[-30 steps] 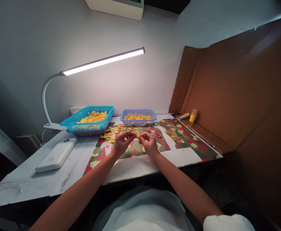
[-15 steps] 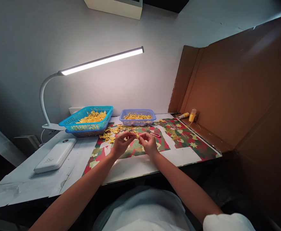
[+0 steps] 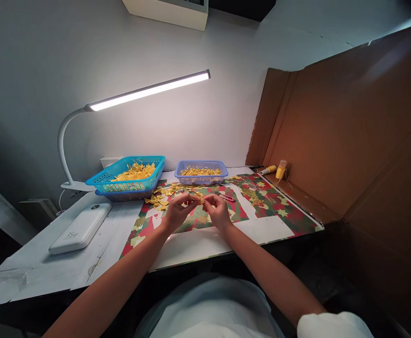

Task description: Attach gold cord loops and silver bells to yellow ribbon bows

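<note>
Between my fingertips, over the patterned mat [image 3: 233, 213], is a small yellow ribbon piece [image 3: 201, 199]. My left hand [image 3: 178, 210] pinches it from the left, and my right hand [image 3: 218, 211] pinches it from the right. The fingers hide much of its shape. Behind my left hand lie loose yellow ribbon pieces [image 3: 158, 201] on the mat. A pink-handled tool [image 3: 225, 197] rests just beyond my right hand. Farther right, a tangle of thin gold strands [image 3: 253, 196] lies on the mat.
A blue basket [image 3: 100, 180] of yellow pieces stands back left, a purple basket [image 3: 201, 179] back centre. A white power bank [image 3: 80, 230] lies left under the lamp [image 3: 149, 90]. Cardboard [image 3: 332, 131] walls the right side, with yellow thread spools [image 3: 281, 170] beside it.
Both hands stay in almost the same place. The yellow piece between the fingertips has shifted slightly and shows a little more above them.
</note>
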### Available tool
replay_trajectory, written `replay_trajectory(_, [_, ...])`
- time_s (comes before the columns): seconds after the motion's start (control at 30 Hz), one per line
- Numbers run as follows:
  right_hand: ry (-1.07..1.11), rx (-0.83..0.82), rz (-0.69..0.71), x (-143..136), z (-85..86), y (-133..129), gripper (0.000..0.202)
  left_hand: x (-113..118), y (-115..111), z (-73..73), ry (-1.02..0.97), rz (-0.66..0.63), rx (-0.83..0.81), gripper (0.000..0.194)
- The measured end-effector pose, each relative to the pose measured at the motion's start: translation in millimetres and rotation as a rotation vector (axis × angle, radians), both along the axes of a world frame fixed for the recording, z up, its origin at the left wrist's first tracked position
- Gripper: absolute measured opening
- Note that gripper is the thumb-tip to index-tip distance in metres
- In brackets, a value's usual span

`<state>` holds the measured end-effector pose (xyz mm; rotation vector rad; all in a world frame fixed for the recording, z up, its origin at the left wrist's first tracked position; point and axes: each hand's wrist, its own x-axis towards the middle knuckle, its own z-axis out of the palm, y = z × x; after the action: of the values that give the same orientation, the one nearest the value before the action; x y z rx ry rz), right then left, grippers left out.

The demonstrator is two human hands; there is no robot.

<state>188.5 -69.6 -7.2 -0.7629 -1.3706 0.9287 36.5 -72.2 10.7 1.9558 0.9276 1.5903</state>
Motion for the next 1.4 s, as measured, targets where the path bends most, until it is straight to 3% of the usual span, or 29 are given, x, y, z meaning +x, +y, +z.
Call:
replay_trajectory(0.27, [0.023, -0.002, 0.004, -0.5, 3.4, -0.7, 0.019, 0.1, 1.2, 1.0, -0.061, -0.017, 0.006, 0.017])
replay_trajectory(0.63, [0.031, -0.022, 0.003, -1.3, 2.1, 0.3, 0.02, -0.3, 6.7, -1.9, -0.207, -0.035, -0.107, 0.02])
replay_trajectory(1.4, [0.043, -0.024, 0.017, -1.4, -0.5, 1.6, 0.016, 0.7, 2.7, -0.1, -0.03, -0.008, 0.014, 0.022])
